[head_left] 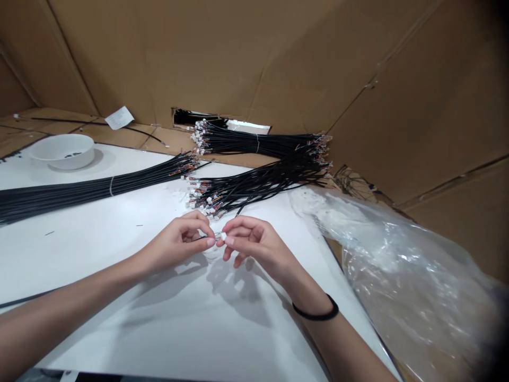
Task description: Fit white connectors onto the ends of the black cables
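Both forearms reach in from the near edge of the white tabletop (79, 254), angled inward so the hands meet near the table's middle. The left hand (177, 245) is curled, with thumb and forefinger closed in a tight pinch on a thin black wire (202, 238). The right hand (254, 245) is curled the same way, its thumb and forefinger pinched on a small white connector (222, 237) at that wire's end, with the other fingers folded loosely below. The hands are just apart, with the connector between their fingertips. A black band (320, 310) circles the right wrist. Just beyond the hands, a loose bundle of black wires (254, 183) lies with its white connectors fanned toward them. Behind it, a tied bundle (254, 142) sits along the far edge, and a long tied bundle (87, 190) runs off the left edge. A white bowl (61, 151) stands near the far left corner, and a clear plastic bag (397, 276) lies beyond the right edge, below cardboard (278, 58) walls.
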### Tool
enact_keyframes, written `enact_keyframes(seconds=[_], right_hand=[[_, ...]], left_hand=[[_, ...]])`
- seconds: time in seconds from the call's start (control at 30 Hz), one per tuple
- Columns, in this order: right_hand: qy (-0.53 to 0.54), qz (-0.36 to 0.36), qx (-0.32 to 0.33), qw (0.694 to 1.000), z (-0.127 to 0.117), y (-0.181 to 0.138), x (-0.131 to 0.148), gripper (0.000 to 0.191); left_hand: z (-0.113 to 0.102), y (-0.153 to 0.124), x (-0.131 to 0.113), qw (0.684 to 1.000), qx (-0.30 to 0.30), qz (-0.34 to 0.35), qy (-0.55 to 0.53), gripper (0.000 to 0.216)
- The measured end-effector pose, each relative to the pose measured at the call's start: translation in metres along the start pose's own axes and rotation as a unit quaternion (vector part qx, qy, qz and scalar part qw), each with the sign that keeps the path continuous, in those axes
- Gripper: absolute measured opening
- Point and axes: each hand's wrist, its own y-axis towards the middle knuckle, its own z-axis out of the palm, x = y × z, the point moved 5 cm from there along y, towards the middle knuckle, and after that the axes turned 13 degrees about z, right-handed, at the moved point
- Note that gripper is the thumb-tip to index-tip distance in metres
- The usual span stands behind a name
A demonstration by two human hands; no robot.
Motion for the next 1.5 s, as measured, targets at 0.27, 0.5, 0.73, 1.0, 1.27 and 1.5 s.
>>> enact_keyframes(seconds=[0.27, 0.5, 0.73, 1.0, 1.27, 1.5], right_hand=[[0.0, -0.026, -0.062, 0.998, 0.001, 0.006, -0.005, 0.026], [0.002, -0.065, -0.057, 0.996, 0.002, 0.01, -0.012, 0.023], [0.012, -0.026, -0.056, 0.998, 0.004, 0.009, -0.012, 0.021], [0.014, -0.01, -0.064, 0.998, 0.003, 0.011, -0.016, 0.025], [-0.008, -0.016, -0.074, 0.997, 0.002, 0.012, -0.017, 0.023], [-0.007, -0.003, -0.082, 0.997, 0.004, 0.01, -0.016, 0.023]], left_hand=[[-0.001, 0.0, 0.008, 0.994, -0.008, -0.048, -0.096, 0.021], [-0.003, 0.0, 0.008, 0.986, -0.009, -0.07, -0.151, 0.019], [-0.002, 0.002, 0.006, 0.987, -0.013, -0.08, -0.14, 0.023], [-0.002, 0.0, -0.014, 0.995, -0.027, 0.047, 0.08, 0.017], [-0.001, -0.002, -0.014, 0.986, -0.025, 0.064, 0.151, 0.015], [-0.001, -0.002, -0.011, 0.989, -0.019, 0.046, 0.137, 0.015]])
